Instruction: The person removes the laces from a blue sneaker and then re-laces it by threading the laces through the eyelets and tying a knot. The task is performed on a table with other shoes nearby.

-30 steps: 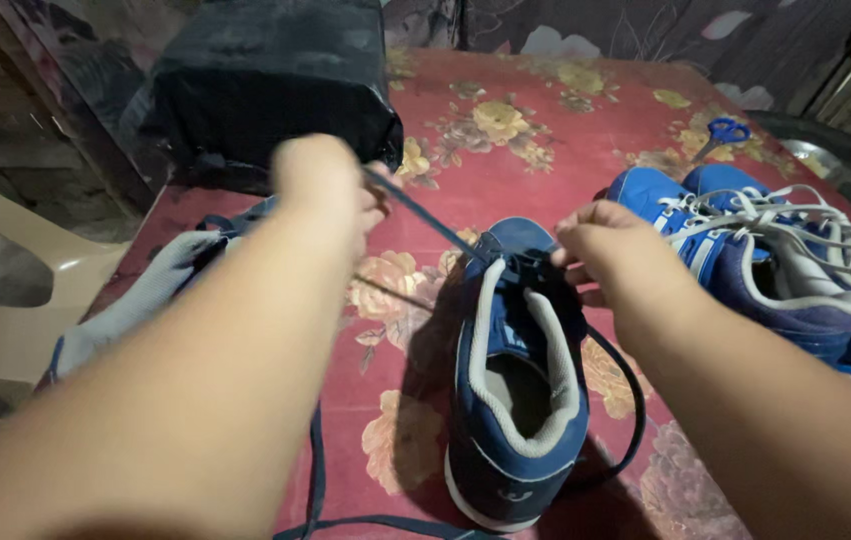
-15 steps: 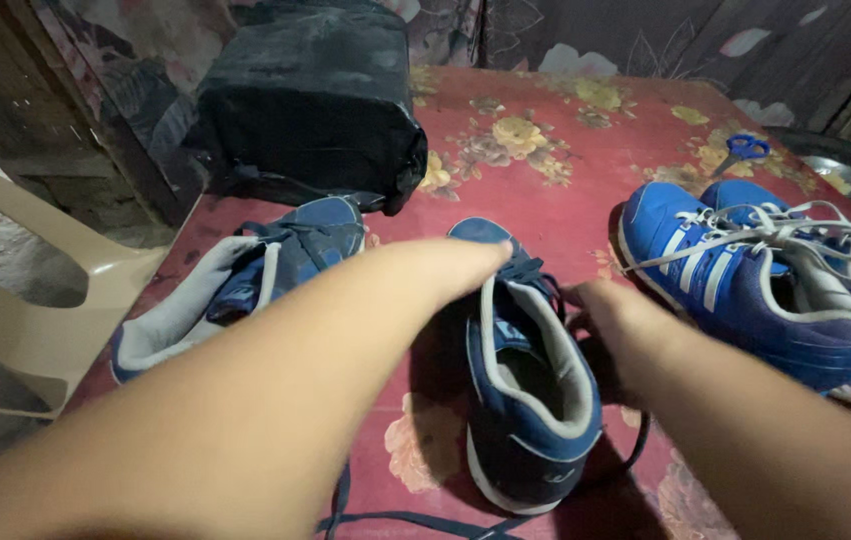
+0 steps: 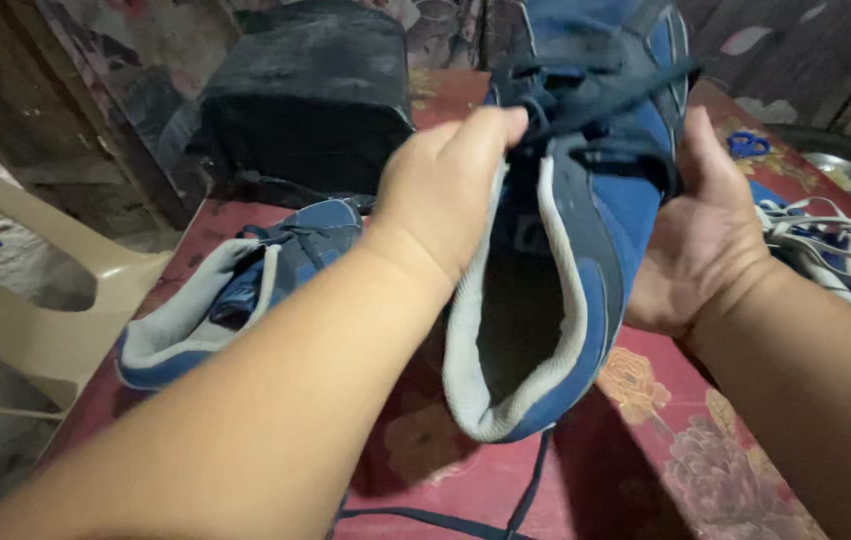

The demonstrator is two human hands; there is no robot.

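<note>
Nearest the camera, a dark blue shoelace [image 3: 505,515] trails across the red floral tablecloth [image 3: 665,470] toward the near table edge, below the lifted shoe. Above it, a dark blue fabric sneaker with a grey padded collar [image 3: 565,260] is held up off the table, its opening facing the camera and its toe pointing up and away. The left hand [image 3: 440,195] grips the shoe's left collar edge, its fingers closed over the rim near the laces. The right hand [image 3: 700,235] is open-palmed against the shoe's right side, supporting it, fingers spread behind the upper.

To the left, a second dark blue sneaker with grey lining [image 3: 235,290] lies on the cloth near the table's left edge, well apart from the held shoe. Beyond that edge stands a cream plastic chair [image 3: 55,290]. To the right, a tangle of grey laces on brighter blue sneakers [image 3: 825,250] lies just beside the right wrist.

Farther back, a black soft bag [image 3: 310,95] sits at the table's far left corner.
</note>
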